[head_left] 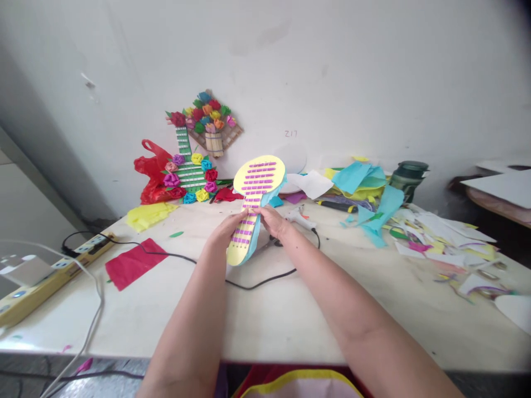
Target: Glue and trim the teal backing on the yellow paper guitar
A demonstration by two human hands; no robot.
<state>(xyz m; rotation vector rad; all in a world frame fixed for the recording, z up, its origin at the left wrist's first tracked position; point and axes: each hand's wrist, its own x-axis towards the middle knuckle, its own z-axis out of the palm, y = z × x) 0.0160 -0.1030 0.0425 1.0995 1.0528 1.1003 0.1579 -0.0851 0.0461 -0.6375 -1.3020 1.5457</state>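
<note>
Between my hands is a yellow paddle-shaped paper craft (260, 174), crossed by rows of purple strips and backed with light blue paper. It is held up over the table, its round end away from me and its narrow end toward me. My left hand (229, 228) grips the narrow part from the left side. On the right edge of that same part, my right hand (271, 221) pinches it, the thumbs close together on the front. Behind the right hand lies a white glue gun (301, 219), partly covered, with its black cord (249, 287) curving over the table.
A green guitar-shaped craft with paper flowers (191, 174), a flower-basket craft (214, 141) and a red plastic bag (155, 177) stand by the wall. Left are a red paper sheet (135, 263) and a power strip (37, 296). Paper scraps (448, 237) and a dark green bottle (409, 179) occupy the right.
</note>
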